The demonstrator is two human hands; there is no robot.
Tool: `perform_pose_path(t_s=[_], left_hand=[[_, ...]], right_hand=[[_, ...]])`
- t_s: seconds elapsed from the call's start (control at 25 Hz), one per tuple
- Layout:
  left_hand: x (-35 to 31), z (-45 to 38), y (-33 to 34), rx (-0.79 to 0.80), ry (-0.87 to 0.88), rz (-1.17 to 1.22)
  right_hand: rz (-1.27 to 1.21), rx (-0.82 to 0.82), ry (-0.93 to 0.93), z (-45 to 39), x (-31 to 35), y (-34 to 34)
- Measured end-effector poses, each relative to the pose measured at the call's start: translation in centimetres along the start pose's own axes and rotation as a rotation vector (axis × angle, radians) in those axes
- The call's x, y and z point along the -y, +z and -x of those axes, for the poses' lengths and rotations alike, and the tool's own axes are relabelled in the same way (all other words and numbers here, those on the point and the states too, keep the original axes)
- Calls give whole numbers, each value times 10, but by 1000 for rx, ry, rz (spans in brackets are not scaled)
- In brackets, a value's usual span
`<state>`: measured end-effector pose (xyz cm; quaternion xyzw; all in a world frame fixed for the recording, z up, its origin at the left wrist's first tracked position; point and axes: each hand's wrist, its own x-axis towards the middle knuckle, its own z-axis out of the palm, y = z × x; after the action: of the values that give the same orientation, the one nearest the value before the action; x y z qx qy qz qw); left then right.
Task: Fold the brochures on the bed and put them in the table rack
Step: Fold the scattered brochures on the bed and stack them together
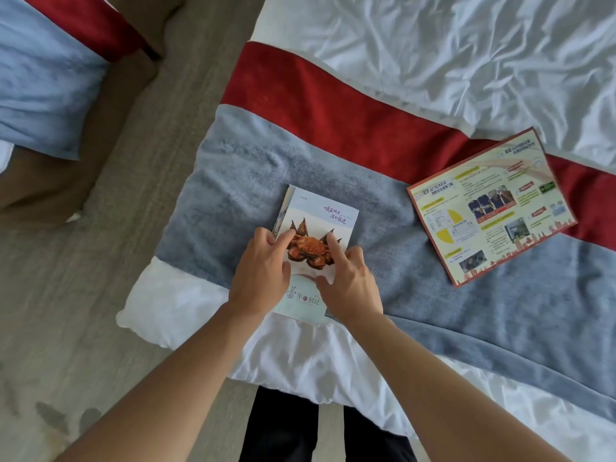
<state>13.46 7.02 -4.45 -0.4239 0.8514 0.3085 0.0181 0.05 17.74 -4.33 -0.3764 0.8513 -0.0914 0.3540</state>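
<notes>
A: Status on the fold job?

B: One brochure (318,228), the one with the crab cover, looks folded to a narrow panel. It lies on the grey band of the bed (233,168), near the foot edge, its lower end over the white sheet there. A second panel peeks out along its left side, so I'd say the crease isn't flat yet.

A: Hands?

B: Both on it. Left hand (263,271) has its fingers spread flat, pressing the left edge. Right hand (348,285) likewise, index and thumb extended, pushing down on the cover. Neither grips; it's press-only.

A: What's left?

B: Second brochure (491,208), red border, lies unfolded and flat toward the right edge of the bed, across the grey and red bands. Untouched. Nothing racked, as far as I can see.

A: Rack location?

B: Not in view. No table either. Lower part of the crab brochure is hidden under the palms, so I can't confirm the edges line up. Print on both is too small to read.
</notes>
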Motion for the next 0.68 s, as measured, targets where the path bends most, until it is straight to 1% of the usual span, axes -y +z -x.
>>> perform_pose_path(t_s=[0.24, 0.32, 0.36, 0.44, 0.48, 0.52, 0.6, 0.68], left_hand=[[5, -3, 6, 16, -1, -62], [6, -2, 6, -20, -6, -133], [5, -3, 6, -40, 27, -195], [2, -5, 4, -31, 192, -344], [0, -6, 4, -7, 273, -388], [-2, -7, 4, 15, 317, -384], [-2, -9, 4, 49, 303, -334], [1, -11, 4, 80, 269, -326]], right_hand=[[33, 36, 36, -2, 4, -2], [103, -24, 49, 1, 7, -4], [154, -89, 33, 3, 8, -5], [238, -202, -64, 6, 12, -6], [262, -229, -122, 7, 13, -5], [280, -235, -167, 7, 14, -3], [309, -201, -192, 7, 15, 1], [322, -177, -172, 5, 16, 4]])
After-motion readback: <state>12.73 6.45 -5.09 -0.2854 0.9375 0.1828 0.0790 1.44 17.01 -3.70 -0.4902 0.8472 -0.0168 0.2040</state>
